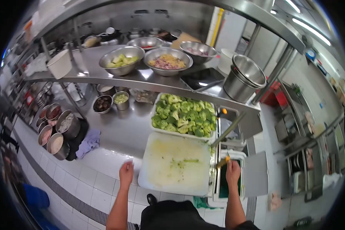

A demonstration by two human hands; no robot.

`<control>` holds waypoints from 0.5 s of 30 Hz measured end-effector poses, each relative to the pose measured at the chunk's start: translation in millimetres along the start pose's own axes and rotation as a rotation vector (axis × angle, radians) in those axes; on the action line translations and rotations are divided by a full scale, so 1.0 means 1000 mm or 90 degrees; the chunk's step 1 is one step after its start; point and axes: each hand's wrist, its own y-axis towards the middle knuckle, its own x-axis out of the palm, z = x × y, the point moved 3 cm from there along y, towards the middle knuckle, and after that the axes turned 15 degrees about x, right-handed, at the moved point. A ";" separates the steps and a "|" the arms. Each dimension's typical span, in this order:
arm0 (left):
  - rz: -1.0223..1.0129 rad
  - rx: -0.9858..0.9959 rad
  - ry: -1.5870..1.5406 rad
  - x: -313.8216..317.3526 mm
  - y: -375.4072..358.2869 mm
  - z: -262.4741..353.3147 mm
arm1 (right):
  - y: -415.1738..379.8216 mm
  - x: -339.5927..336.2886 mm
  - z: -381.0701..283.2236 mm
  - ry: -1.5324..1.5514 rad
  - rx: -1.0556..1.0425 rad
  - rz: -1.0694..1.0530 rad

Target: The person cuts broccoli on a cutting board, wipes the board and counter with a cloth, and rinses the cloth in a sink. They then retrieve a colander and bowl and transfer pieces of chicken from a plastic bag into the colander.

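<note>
My left hand (126, 174) is closed beside the left edge of a white cutting board (172, 168); what its fingers hold, if anything, is too small to tell. Green scraps and a thin green piece (191, 160) lie on the board. On the board's right side, my right hand (233, 174) is closed at the orange end of a narrow tool (222, 161), over an open bin with a green inside (224, 184). Cut broccoli (184, 115) fills a white tray (154, 122) just behind the board.
Bowls of cut vegetables (122, 63), a black tablet (202, 79) and nested steel pots (241, 82) stand on the raised shelf (88, 69). At the left are several food containers (67, 124) and a purple cloth (89, 143). A grey lid (257, 174) stands right of the bin.
</note>
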 end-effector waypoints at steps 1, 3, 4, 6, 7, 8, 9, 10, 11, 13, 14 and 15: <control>-0.021 0.031 -0.039 0.010 0.037 0.021 | -0.003 -0.006 -0.028 -0.016 -0.016 0.053; -0.071 0.043 -0.144 0.038 0.101 0.026 | 0.002 -0.012 -0.066 -0.118 0.000 0.054; -0.088 0.054 -0.191 0.051 0.122 0.040 | 0.008 -0.008 -0.069 -0.157 0.003 0.050; -0.118 0.023 -0.205 0.077 0.152 0.045 | 0.015 -0.004 -0.082 -0.170 0.101 -0.017; -0.115 0.000 -0.218 0.091 0.168 0.047 | 0.022 0.010 -0.076 -0.074 0.074 -0.012; -0.123 -0.004 -0.219 0.106 0.182 0.046 | 0.026 0.025 -0.069 0.021 0.047 -0.009; -0.103 -0.017 -0.272 0.122 0.191 0.037 | 0.033 0.040 -0.077 0.124 0.109 -0.092; -0.081 -0.033 -0.324 0.135 0.196 0.031 | 0.041 0.048 -0.100 0.111 0.089 -0.136; -0.109 -0.092 -0.385 0.143 0.198 0.035 | 0.053 0.069 -0.103 0.213 0.028 -0.123; -0.130 -0.160 -0.408 0.158 0.200 0.028 | 0.084 0.097 -0.125 0.253 -0.065 -0.087; -0.151 -0.216 -0.437 0.165 0.206 0.028 | 0.102 0.111 -0.128 0.276 -0.039 -0.081; -0.159 -0.214 -0.427 0.169 0.203 0.028 | 0.110 0.113 -0.137 0.272 -0.041 -0.094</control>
